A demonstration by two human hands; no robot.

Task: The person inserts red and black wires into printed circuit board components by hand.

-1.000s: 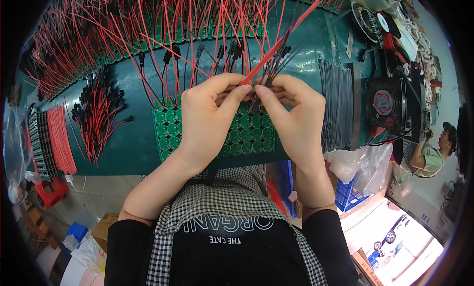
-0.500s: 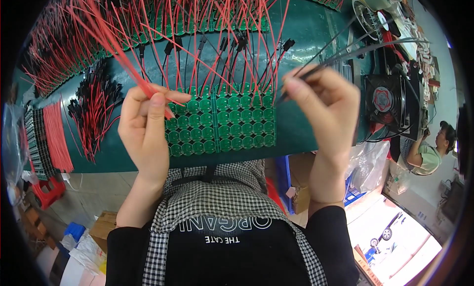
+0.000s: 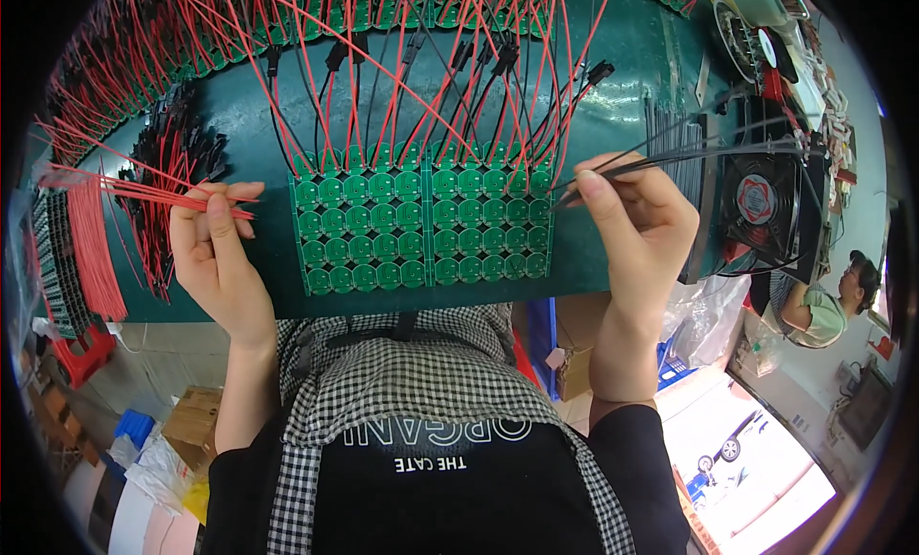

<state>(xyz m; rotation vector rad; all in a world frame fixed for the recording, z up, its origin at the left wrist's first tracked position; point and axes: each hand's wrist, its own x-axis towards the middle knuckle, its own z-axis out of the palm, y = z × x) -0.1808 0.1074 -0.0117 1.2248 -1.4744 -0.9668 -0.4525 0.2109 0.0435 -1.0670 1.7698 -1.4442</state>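
A thin bundle of red wires [image 3: 144, 191] is pinched between the thumb and fingers of my left hand [image 3: 222, 258], its ends poking out toward the boards. My right hand [image 3: 639, 225] pinches a bundle of black wires [image 3: 708, 155] just past the boards' right edge. Between the hands lies a green circuit board panel [image 3: 369, 220], made of several rows of rounded boards. Red and black wires with black connectors [image 3: 504, 59] rise from its far rows. The nearer rows carry no wires.
More wired panels [image 3: 383, 17] line the back of the green table [image 3: 230, 105]. Piles of black-connector leads [image 3: 182, 162] and red wires [image 3: 94, 253] lie at left. A fan [image 3: 759, 201] and a wire spool [image 3: 742, 43] stand at right. Another person [image 3: 823, 306] is farther right.
My left hand has moved left and down, away from the panel, swinging the red wires to point left. My right hand stays beside the panel's right edge with the black wires, now held more level.
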